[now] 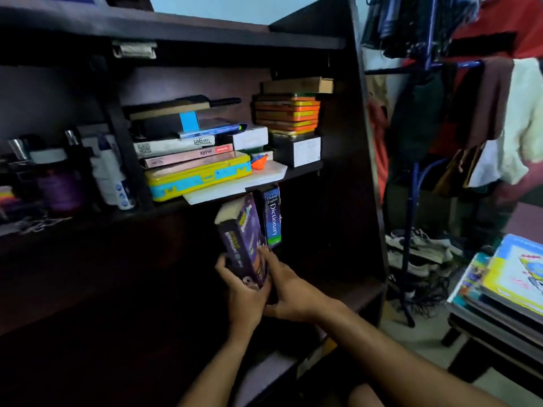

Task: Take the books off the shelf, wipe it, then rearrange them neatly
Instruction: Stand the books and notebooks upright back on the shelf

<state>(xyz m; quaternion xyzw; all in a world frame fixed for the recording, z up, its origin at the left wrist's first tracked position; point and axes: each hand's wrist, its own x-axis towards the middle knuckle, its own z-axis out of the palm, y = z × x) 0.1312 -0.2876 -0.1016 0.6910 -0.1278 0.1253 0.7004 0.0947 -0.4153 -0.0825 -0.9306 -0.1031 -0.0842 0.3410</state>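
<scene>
A thick purple book (239, 233) stands tilted on the dark lower shelf (346, 289). My left hand (242, 292) grips its bottom end from the left and below. Against the book's right cover, near the bottom, lies my right hand (289, 289), its fingers wrapped onto it. Just behind, a blue Oxford English Dictionary (272, 217) stands upright. The upper shelf (302, 168) carries flat stacks: a yellow and blue case (197, 179), pink and white books (182, 151), and orange books (288, 114).
A stack of picture books (508, 277) lies on a low table at the right. Clothes hang on a blue rack (411, 201) with shoes beneath. Bottles (111, 171) fill the left compartment. The shelf's side panel (367, 160) stands to the right of the hands.
</scene>
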